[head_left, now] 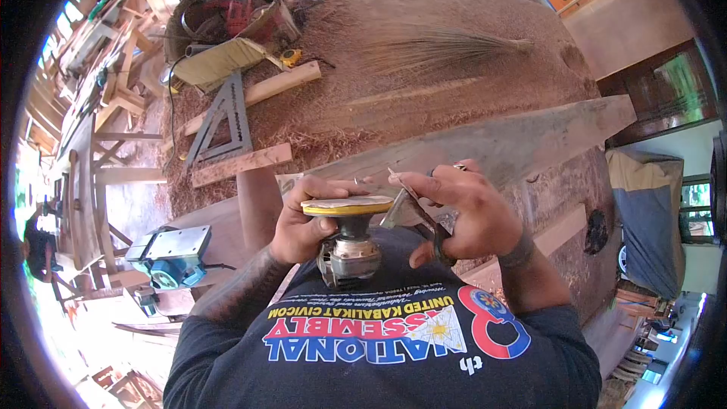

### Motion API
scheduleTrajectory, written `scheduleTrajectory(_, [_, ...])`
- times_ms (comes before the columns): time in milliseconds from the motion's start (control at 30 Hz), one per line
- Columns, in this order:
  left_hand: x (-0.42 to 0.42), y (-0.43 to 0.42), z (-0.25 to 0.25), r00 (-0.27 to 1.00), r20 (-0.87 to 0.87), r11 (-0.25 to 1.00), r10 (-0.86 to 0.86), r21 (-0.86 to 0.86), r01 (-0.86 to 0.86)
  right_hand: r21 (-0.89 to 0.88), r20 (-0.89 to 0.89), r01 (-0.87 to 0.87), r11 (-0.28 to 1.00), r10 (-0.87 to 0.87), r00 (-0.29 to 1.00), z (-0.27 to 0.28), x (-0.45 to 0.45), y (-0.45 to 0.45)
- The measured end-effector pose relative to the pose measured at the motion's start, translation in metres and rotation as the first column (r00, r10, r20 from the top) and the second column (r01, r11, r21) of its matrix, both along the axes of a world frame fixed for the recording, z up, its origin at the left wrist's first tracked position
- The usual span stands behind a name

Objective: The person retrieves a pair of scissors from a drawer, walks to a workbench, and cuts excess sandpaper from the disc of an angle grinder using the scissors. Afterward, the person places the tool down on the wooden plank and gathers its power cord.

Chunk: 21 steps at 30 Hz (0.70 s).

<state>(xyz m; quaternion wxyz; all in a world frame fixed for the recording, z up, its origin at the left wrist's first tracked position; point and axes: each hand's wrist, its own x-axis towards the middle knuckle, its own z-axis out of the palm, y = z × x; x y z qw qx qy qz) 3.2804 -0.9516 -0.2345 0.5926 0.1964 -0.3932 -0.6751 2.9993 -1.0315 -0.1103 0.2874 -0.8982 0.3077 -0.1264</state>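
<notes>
My left hand (294,227) is closed around an angle grinder held up against my chest. The grinder's metal gear head (352,259) points up, and a round sanding pad (347,207) with a yellow edge sits on top. My fingers and thumb pinch the pad at its left side. My right hand (473,208) grips a scissors-like cutting tool (429,221) with dark handles. Its tip is close to the right rim of the pad; whether they touch I cannot tell. The grinder's lower body is hidden.
A long board (522,144) lies ahead on the shaving-covered bench. Around it are a stick broom (454,44), a triangular square (227,125), a tape measure (290,57) and a container of tools (227,23). An electric planer (170,254) stands at the left.
</notes>
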Motion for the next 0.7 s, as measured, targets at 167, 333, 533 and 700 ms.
scheduleTrajectory(167, [0.004,0.001,-0.006,1.0,0.026,1.0,0.004,-0.004,-0.004,0.059,0.03,0.036,0.998,-0.037,0.999,-0.002,0.001,0.002])
scheduleTrajectory(333, [0.003,0.007,0.002,0.998,-0.048,0.997,-0.036,0.072,0.039,0.046,0.055,0.019,0.999,-0.022,0.998,-0.004,-0.001,0.004])
scheduleTrajectory(533, [0.002,0.01,-0.005,1.0,-0.009,0.998,-0.003,0.068,0.003,-0.084,0.02,0.036,0.996,-0.034,0.999,-0.003,-0.003,0.009])
scheduleTrajectory(700, [0.0,0.009,-0.002,0.993,0.109,0.999,0.036,-0.007,-0.036,-0.133,0.015,0.017,0.991,-0.015,1.0,-0.003,-0.007,0.008])
